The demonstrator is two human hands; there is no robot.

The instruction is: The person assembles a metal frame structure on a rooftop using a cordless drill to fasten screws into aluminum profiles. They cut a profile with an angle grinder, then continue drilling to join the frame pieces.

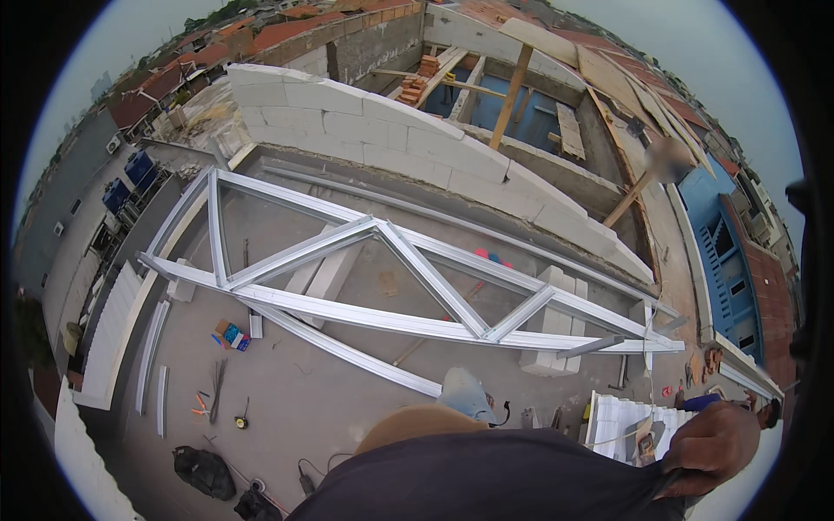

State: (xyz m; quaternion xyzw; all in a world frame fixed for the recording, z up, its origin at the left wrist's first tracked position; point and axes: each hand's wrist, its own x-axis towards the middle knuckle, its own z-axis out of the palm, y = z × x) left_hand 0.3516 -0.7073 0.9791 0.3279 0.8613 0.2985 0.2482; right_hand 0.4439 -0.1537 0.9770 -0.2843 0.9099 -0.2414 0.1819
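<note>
My right hand (pixel 712 447) is at the lower right, its fingers curled in at the edge of my dark shirt (pixel 504 478) and closed on the cloth. My left hand is out of the picture. In front of me a large silver metal roof truss (pixel 347 306) lies across the grey floor, with slanted struts between its two long chords. Under it stand pale blocks (pixel 556 326). Just beyond the dark shirt show a tan rounded shape (pixel 421 425) and a pale blue shape (pixel 466 395), whose kinds I cannot make out.
Loose metal channels (pixel 152 356), a tape measure (pixel 241 422), orange-handled pliers (pixel 201 404), a small blue box (pixel 233 335) and a black bag (pixel 204 471) lie left. A white block wall (pixel 382 143) runs behind. White corrugated sheets (pixel 621 421) and another person (pixel 767 412) are at right.
</note>
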